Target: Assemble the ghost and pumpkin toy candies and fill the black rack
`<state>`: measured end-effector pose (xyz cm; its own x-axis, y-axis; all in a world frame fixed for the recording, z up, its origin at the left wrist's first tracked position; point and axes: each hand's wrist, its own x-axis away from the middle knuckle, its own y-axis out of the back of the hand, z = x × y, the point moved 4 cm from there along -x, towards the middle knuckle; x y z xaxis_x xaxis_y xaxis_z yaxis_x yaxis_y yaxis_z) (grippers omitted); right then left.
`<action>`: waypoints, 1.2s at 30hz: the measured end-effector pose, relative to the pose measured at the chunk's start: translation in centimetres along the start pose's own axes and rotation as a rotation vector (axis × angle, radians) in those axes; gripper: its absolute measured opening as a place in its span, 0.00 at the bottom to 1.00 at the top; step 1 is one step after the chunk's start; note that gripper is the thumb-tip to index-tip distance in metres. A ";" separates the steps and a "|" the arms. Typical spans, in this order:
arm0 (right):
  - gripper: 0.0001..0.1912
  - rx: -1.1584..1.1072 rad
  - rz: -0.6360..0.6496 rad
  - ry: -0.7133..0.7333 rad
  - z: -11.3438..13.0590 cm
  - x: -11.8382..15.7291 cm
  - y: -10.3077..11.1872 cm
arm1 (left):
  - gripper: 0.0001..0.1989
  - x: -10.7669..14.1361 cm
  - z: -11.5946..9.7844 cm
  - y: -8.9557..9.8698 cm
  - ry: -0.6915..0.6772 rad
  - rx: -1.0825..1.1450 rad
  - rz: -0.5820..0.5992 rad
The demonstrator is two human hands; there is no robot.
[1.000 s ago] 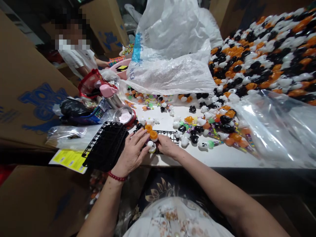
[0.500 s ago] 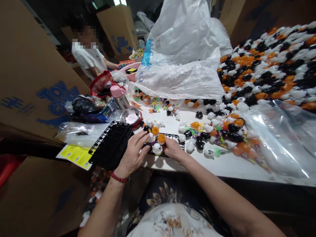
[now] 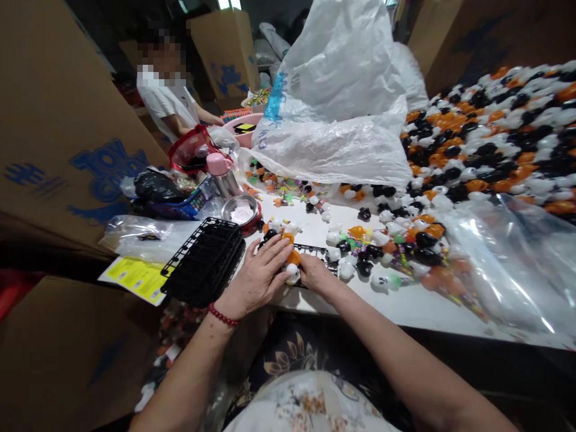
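On the white table, a black grid tray (image 3: 317,251) lies flat near the front edge, with orange, white and black toy heads at its left part. My left hand (image 3: 263,273) lies over these heads, fingers extended, its fingertips beside an orange head (image 3: 293,257). A white ghost head (image 3: 293,274) shows below the left fingertips. My right hand (image 3: 315,273) is at the tray's front, its fingers bent against the orange and white heads; what they grip is hidden. To the left stands a stack of black trays (image 3: 202,261).
Loose toy heads and candy tubes (image 3: 405,240) lie right of the tray, near clear plastic bags (image 3: 504,264). A steel bowl (image 3: 242,213) and a pink-lidded flask (image 3: 220,174) stand behind the stack. A person in a white shirt (image 3: 164,99) is at the back left.
My left hand has moved right, over the toy heads, and covers several that showed before. My right hand has hardly moved. The view has shifted slightly.
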<state>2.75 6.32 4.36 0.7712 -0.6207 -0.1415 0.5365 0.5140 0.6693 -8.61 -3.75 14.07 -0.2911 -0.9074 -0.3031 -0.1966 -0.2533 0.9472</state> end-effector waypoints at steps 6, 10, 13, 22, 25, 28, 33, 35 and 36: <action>0.10 0.046 0.014 -0.039 0.2 -0.3 -0.7 | 0.26 -0.8 -0.2 -0.5 -0.005 -0.075 -0.031; 0.15 0.010 -0.119 0.056 1.2 2.2 1.5 | 0.29 -1.0 -0.8 -0.8 -0.003 -0.084 -0.082; 0.19 0.046 -0.306 0.079 0.6 7.0 5.5 | 0.31 -1.2 -1.3 -1.0 0.017 -0.078 -0.115; 0.15 0.683 -0.364 -0.359 -8.4 17.6 13.0 | 0.29 -1.9 -1.3 -1.5 0.058 -0.043 -0.183; 0.14 0.659 -0.358 -0.320 -8.6 16.7 12.3 | 0.26 -2.2 -1.7 -1.5 0.072 -0.044 -0.156; 0.14 0.443 -0.423 -0.270 -6.4 14.2 11.2 | 0.23 -2.1 -1.9 -1.4 0.070 -0.038 -0.115; 0.11 -0.247 -0.325 -0.282 -2.4 6.5 6.3 | 0.23 -1.9 -1.6 -1.3 0.051 -0.052 -0.080; 0.11 -0.402 -0.267 -0.300 -1.9 3.2 4.1 | 0.23 -1.8 -1.4 -1.3 0.048 -0.058 -0.079; 0.11 -0.448 -0.251 -0.304 -1.9 1.8 3.1 | 0.24 -1.7 -1.3 -1.3 0.045 -0.060 -0.078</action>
<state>6.49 7.93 4.81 0.5046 -0.8634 0.0039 0.8332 0.4881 0.2600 -6.59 -2.29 13.50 -0.2344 -0.8980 -0.3724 -0.1601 -0.3422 0.9259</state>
